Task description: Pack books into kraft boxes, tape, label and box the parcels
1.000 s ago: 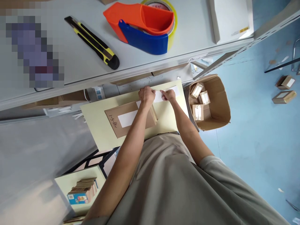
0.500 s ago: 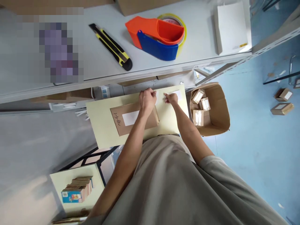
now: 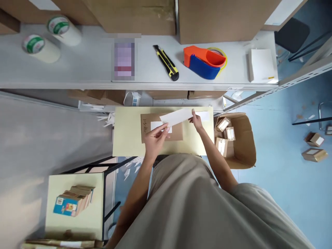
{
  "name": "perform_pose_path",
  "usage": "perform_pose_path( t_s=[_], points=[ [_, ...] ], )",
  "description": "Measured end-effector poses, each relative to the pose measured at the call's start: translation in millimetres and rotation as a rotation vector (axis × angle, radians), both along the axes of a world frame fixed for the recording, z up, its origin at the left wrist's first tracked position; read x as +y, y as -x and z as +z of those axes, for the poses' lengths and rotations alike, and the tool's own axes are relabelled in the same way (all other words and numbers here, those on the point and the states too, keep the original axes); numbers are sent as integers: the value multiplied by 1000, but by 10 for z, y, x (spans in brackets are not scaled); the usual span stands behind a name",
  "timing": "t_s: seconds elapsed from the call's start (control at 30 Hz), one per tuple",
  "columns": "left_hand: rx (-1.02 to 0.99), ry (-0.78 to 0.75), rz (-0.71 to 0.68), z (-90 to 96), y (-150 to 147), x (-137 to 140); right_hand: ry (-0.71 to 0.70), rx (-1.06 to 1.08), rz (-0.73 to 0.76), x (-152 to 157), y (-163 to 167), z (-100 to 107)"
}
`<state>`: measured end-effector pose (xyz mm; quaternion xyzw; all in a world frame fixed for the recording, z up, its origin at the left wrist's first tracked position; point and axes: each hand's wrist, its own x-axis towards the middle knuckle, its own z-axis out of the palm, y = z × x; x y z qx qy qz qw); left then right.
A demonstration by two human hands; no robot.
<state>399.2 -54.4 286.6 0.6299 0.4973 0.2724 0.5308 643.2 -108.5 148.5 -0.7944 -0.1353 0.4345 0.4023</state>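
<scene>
While a brown parcel (image 3: 162, 127) lies beneath, both hands (image 3: 155, 138) (image 3: 197, 121) pinch a white paper strip (image 3: 175, 117) by its ends.

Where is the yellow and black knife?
The utility knife lies on the grey shelf at the top of the head view, just left of the orange and blue tape dispenser.

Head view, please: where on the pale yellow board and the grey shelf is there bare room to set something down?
On the yellow board, the strip left of the brown box. On the grey shelf, between the tape rolls and the utility knife. Crowded around the tape dispenser.
</scene>
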Motion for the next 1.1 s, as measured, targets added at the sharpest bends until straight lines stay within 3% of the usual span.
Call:
perform_pose_path(
  t_s=[0.17,0.3,0.4,0.53,0.73,1.1],
  points=[
    [-35,52,-62,1,191,-209,-560,180,85,-571,786,744],
    [-96,33,-171,120,253,-372,-580,148,22,-756,1199,1223],
    [-161,36,-164,281,298,-468,-563,108,-68,-766,1311,1425],
    [-206,166,-166,442,405,-511,-590,82,-69,-817,1336,1648],
    [-153,178,-157,461,530,-524,-586,83,5,-877,1401,1834],
    [-156,116,-190,419,655,-511,-524,168,64,-850,1503,1745]
  ],
)
